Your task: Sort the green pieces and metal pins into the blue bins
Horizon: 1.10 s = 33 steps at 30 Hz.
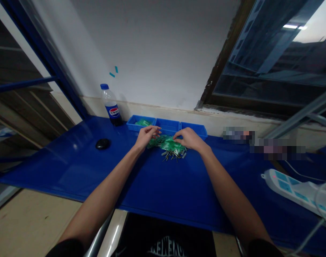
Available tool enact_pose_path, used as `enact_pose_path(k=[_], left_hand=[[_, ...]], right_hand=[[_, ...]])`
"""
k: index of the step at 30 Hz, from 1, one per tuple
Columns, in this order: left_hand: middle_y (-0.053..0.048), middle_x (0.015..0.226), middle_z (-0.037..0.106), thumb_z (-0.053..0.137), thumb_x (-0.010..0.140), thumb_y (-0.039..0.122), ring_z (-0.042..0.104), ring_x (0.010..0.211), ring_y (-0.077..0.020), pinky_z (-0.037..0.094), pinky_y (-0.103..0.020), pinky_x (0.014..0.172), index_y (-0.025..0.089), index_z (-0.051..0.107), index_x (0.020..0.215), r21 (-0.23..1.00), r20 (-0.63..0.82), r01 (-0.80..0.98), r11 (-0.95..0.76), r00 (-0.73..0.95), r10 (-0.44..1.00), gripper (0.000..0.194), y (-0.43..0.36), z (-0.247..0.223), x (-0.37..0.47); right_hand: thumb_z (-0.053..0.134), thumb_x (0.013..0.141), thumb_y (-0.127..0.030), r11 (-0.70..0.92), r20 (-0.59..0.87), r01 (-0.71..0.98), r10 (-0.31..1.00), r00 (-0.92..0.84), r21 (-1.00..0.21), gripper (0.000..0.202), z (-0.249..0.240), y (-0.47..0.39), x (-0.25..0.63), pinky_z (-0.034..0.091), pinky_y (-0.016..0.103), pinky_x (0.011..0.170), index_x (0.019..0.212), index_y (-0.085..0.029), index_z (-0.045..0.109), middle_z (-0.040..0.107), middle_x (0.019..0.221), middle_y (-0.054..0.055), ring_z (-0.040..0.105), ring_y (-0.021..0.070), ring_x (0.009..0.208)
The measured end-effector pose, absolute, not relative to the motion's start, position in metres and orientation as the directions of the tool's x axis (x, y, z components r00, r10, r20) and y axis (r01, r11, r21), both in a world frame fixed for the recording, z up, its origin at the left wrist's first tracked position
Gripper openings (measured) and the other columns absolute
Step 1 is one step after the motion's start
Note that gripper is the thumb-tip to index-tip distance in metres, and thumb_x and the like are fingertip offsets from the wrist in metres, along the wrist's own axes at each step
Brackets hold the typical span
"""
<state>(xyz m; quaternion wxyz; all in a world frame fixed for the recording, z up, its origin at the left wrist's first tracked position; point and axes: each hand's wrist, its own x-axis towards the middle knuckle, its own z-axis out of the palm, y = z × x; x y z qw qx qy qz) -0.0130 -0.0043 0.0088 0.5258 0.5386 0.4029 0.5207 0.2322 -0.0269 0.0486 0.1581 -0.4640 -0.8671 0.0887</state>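
A heap of green plastic packets (168,143) lies on the blue tabletop, with several loose metal screws or pins (173,155) at its front edge. My left hand (148,136) hovers over the heap's left side, fingers loosely bent and apart, nothing visible in them. At the right side, my right hand (189,138) has its thumb and index finger drawn together on the edge of a green packet. Behind both hands stands a row of three joined blue trays (167,125); more green packets (143,122) are in the left one.
A cola bottle (113,107) stands upright at the back left, with a black rounded object (103,144) before it. On the right lie a white power strip (294,189) and cables. A wall (163,53) and window frame (221,64) bound the table's (163,189) rear.
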Motion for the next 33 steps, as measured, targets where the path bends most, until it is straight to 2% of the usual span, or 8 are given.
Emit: enact_pose_path(k=[4,10,13,15,19,24,27,33], left_hand=[[-0.01,0.089,0.077,0.074,0.081,0.051,0.068,0.072,-0.0164,0.049,-0.026,0.065,0.014,0.078,0.095,0.984,0.164,-0.094,-0.151,0.15,0.975,0.039,-0.003,0.005,-0.013],[-0.012,0.102,0.078,0.073,0.085,0.048,0.069,0.085,-0.0207,0.052,-0.031,0.075,0.016,0.077,0.108,0.965,0.256,-0.001,-0.26,0.186,0.948,0.04,-0.011,0.01,-0.01],[-0.012,0.113,0.076,0.075,0.085,0.046,0.069,0.1,-0.0234,0.052,-0.034,0.085,0.018,0.075,0.117,0.935,0.324,0.058,-0.349,0.26,0.91,0.042,-0.018,0.014,-0.006],[-0.011,0.11,0.075,0.078,0.082,0.045,0.068,0.097,-0.0233,0.052,-0.033,0.083,0.019,0.075,0.119,0.92,0.34,0.095,-0.381,0.292,0.894,0.045,-0.022,0.015,-0.004],[-0.007,0.084,0.072,0.075,0.084,0.047,0.064,0.073,-0.0182,0.048,-0.029,0.067,0.016,0.075,0.094,0.924,0.311,0.103,-0.368,0.356,0.881,0.033,-0.024,0.015,-0.003],[-0.001,0.063,0.062,0.069,0.087,0.048,0.054,0.059,-0.0126,0.042,-0.026,0.06,0.016,0.067,0.072,0.942,0.281,0.055,-0.331,0.411,0.867,0.036,-0.021,0.019,-0.008],[0.001,0.058,0.057,0.073,0.083,0.048,0.053,0.055,-0.0113,0.041,-0.025,0.057,0.017,0.062,0.065,0.962,0.256,0.012,-0.272,0.298,0.919,0.038,-0.015,0.017,-0.011],[-0.001,0.063,0.062,0.082,0.075,0.049,0.063,0.064,-0.0121,0.049,-0.023,0.064,0.016,0.058,0.064,0.964,0.087,-0.251,-0.089,-0.019,0.996,0.042,0.004,0.005,-0.018]], right_hand=[[0.071,0.086,-0.021,0.547,0.204,0.745,0.836,-0.509,-0.382,0.014,0.051,-0.027,0.235,0.054,0.04,0.085,0.09,-0.026,0.083,0.081,0.094,0.006,0.075,0.0276,0.092],[0.067,0.088,-0.021,0.556,0.352,0.698,0.83,-0.433,-0.452,0.015,0.064,-0.032,0.233,0.052,0.041,0.091,0.095,-0.024,0.079,0.079,0.097,0.006,0.073,0.0262,0.094],[0.065,0.089,-0.023,0.543,0.399,0.626,0.838,-0.371,-0.559,0.01,0.07,-0.036,0.23,0.053,0.039,0.089,0.093,-0.023,0.074,0.078,0.094,0.005,0.073,0.0236,0.091],[0.067,0.088,-0.027,0.516,0.407,0.537,0.857,-0.316,-0.668,0.007,0.071,-0.038,0.227,0.054,0.037,0.085,0.092,-0.022,0.071,0.077,0.089,0.004,0.073,0.0219,0.087],[0.074,0.084,-0.034,0.435,0.375,0.361,0.899,-0.225,-0.825,0.02,0.069,-0.038,0.221,0.056,0.033,0.073,0.098,-0.021,0.069,0.075,0.082,0.003,0.071,0.0196,0.076],[0.076,0.083,-0.038,0.361,0.313,0.286,0.929,-0.199,-0.888,0.035,0.062,-0.035,0.217,0.057,0.033,0.07,0.112,-0.021,0.067,0.075,0.083,0.003,0.072,0.019,0.07],[0.071,0.088,-0.038,0.363,0.315,0.369,0.931,-0.186,-0.856,0.037,0.057,-0.032,0.221,0.059,0.036,0.077,0.121,-0.022,0.065,0.077,0.087,0.005,0.075,0.0214,0.078],[0.073,0.089,-0.036,0.526,0.258,0.668,0.848,-0.464,-0.527,0.027,0.05,-0.031,0.231,0.055,0.042,0.096,0.113,-0.023,0.074,0.078,0.115,0.009,0.073,0.0283,0.109]])
